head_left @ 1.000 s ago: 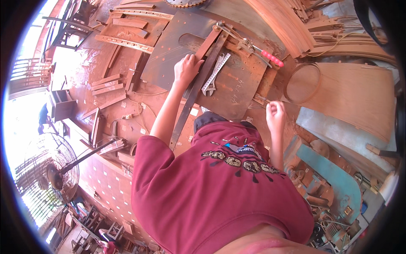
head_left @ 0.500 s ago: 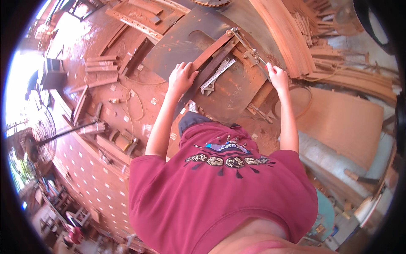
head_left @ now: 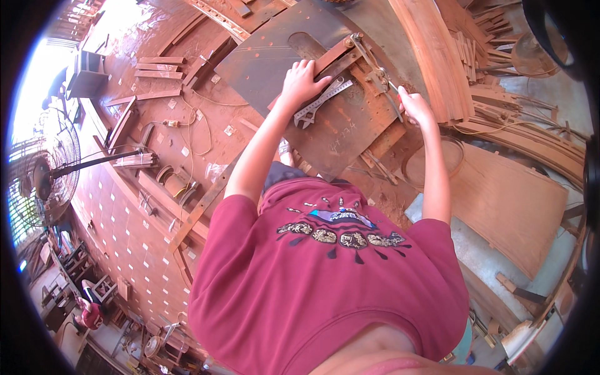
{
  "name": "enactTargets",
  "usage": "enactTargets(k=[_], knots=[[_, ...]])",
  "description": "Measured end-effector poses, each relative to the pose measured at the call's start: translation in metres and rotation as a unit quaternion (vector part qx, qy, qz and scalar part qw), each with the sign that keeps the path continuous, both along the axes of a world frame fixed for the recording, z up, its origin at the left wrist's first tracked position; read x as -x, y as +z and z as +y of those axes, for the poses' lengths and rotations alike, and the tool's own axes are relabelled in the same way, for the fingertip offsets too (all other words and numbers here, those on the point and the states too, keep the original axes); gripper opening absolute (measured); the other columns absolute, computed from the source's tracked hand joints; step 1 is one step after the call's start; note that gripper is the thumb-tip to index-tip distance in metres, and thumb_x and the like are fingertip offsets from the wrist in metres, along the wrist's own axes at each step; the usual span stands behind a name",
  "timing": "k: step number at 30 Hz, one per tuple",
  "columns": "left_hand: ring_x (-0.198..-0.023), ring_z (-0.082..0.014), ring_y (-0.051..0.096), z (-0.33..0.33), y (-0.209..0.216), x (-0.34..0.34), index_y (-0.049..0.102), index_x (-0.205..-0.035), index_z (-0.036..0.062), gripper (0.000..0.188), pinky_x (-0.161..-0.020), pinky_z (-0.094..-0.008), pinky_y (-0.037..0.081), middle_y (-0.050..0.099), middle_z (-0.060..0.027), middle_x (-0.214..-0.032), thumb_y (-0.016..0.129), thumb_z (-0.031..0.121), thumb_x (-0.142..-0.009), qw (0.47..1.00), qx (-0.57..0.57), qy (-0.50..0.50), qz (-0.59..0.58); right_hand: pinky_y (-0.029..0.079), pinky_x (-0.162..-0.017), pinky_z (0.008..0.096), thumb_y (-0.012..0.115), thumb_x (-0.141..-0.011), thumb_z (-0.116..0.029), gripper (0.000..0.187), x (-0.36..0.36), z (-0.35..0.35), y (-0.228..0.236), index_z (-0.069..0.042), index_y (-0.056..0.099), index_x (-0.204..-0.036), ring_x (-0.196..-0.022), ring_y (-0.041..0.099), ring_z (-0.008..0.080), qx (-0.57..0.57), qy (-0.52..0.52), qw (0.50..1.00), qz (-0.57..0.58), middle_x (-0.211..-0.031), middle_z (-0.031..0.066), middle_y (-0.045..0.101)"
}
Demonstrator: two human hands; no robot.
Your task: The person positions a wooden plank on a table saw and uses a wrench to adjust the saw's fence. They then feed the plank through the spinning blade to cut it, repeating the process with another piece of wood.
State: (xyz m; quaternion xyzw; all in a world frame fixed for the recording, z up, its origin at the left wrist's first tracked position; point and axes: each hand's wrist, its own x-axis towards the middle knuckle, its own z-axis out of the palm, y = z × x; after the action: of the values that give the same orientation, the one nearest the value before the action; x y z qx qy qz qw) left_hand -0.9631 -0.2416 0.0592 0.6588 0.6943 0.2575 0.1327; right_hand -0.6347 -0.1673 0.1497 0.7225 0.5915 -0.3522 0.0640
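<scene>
A wooden bar [head_left: 331, 57], bolted at its far end to metal linkage [head_left: 377, 78], lies across a dark metal machine table [head_left: 265, 57]. My left hand [head_left: 303, 84] is wrapped over this bar, thumb apart from the fingers. In my right hand [head_left: 415, 106] is a red-handled tool [head_left: 400, 95] with a thin metal shaft, held beside the linkage; its tip is hard to make out. Between my hands, a steel ruler [head_left: 334, 92] and an adjustable wrench [head_left: 305, 117] lie together on the table, close by the bar.
Long curved planks [head_left: 431, 56] lean at the right, with stacked strips beyond. A brown sheet [head_left: 506, 200] lies near my right arm. On the left are a standing fan [head_left: 45, 172], a loose cord [head_left: 190, 128] and wood offcuts [head_left: 159, 67] on the dusty floor.
My left hand has moved along the bar toward its bolted end. My right hand stays by the linkage with the red-handled tool. The whole view has shifted slightly.
</scene>
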Motion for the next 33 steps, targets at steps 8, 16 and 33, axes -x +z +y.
enactTargets(k=[8,16,33], knots=[[-0.112,-0.0308,0.054,0.011,-0.009,-0.032,0.060,-0.116,-0.0009,0.080,-0.096,-0.0402,0.042,0.059,-0.0135,-0.112,0.064,0.072,-0.083,0.996,-0.049,0.063,0.047,0.054,-0.082,0.0535,0.040,-0.101,-0.063,0.070,0.000,-0.021,-0.070,-0.007,0.078,-0.086,-0.093,0.069,0.0477,-0.282,0.041,0.958,0.000,-0.088,0.0270,0.072],[-0.112,-0.0322,0.054,0.006,-0.010,-0.034,0.059,-0.118,-0.0017,0.077,-0.098,-0.0416,0.041,0.059,-0.0151,-0.112,0.063,0.068,-0.087,0.994,-0.075,0.065,0.048,0.053,-0.067,0.0481,0.048,-0.099,-0.066,0.066,-0.020,-0.005,-0.095,-0.004,0.070,-0.088,-0.067,0.066,0.0401,-0.331,0.069,0.935,0.105,-0.081,0.0169,0.070],[-0.124,-0.0364,0.050,-0.183,-0.006,0.027,0.058,-0.127,-0.0061,0.060,-0.104,-0.0466,0.038,0.055,-0.0215,-0.128,0.060,0.046,-0.097,0.954,-0.054,0.277,0.104,0.035,-0.042,0.0288,0.073,-0.092,-0.018,0.013,-0.024,0.011,-0.095,-0.012,0.062,-0.086,-0.045,0.046,0.0074,0.020,0.027,0.967,0.252,-0.060,-0.0065,0.051]])
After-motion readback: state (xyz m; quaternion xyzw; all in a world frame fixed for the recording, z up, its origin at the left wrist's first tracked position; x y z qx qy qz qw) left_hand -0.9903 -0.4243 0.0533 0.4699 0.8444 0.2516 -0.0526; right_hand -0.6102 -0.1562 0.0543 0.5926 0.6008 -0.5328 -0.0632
